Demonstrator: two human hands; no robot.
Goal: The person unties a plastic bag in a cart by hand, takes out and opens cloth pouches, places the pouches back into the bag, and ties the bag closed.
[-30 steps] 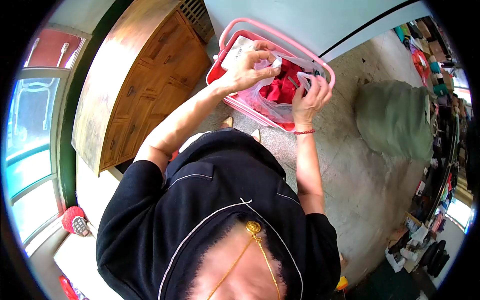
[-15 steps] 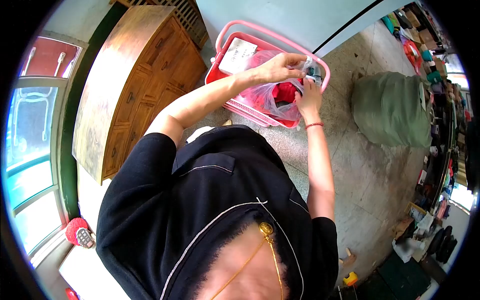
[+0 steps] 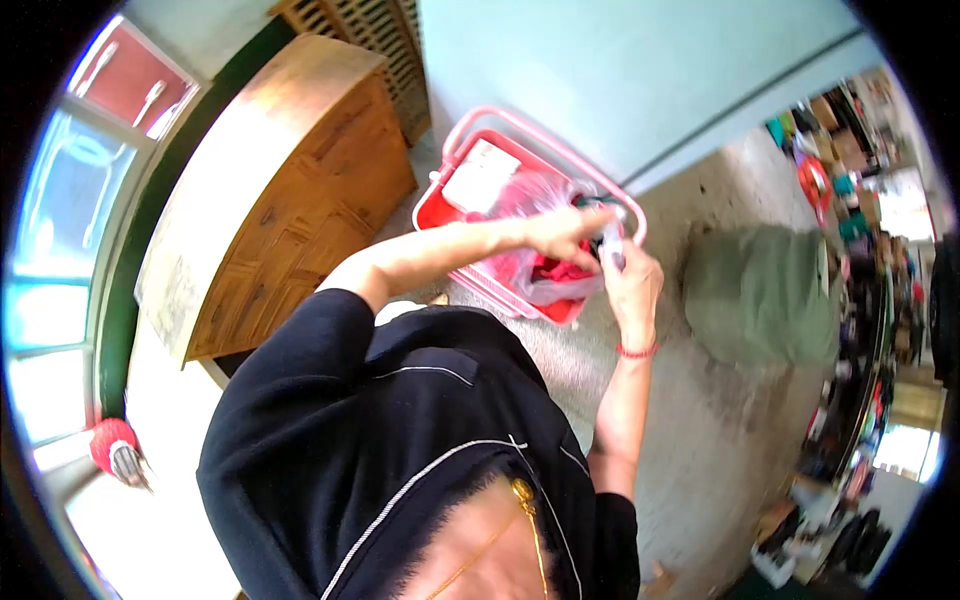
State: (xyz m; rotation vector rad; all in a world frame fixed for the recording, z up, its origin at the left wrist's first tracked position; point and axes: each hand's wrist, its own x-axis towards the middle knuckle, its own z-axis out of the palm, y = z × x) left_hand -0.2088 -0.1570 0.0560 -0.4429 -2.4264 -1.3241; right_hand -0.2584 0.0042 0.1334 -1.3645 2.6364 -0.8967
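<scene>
A pink basket (image 3: 470, 278) with a raised handle stands on the floor against a pale blue surface. In it lie a white box (image 3: 480, 176) and a clear plastic bag (image 3: 528, 192) with red cloth (image 3: 560, 270) inside. Over the bag my left hand (image 3: 565, 235) is stretched out, fingers apart, with its fingertips near the bag's top. My right hand (image 3: 632, 280), with a red bracelet at the wrist, is closed on a bunched part of the plastic bag at the basket's right end.
A wooden cabinet (image 3: 300, 200) stands to the left of the basket. On the right a large green sack (image 3: 760, 295) rests on the floor. Shelves (image 3: 860, 400) full of mixed goods line the far right. A red object (image 3: 113, 447) sits by the window.
The view has shifted, and the basket appears lower. My right hand has closed on the bag's plastic and drawn it up. My left hand's fingers have spread over the bag.
</scene>
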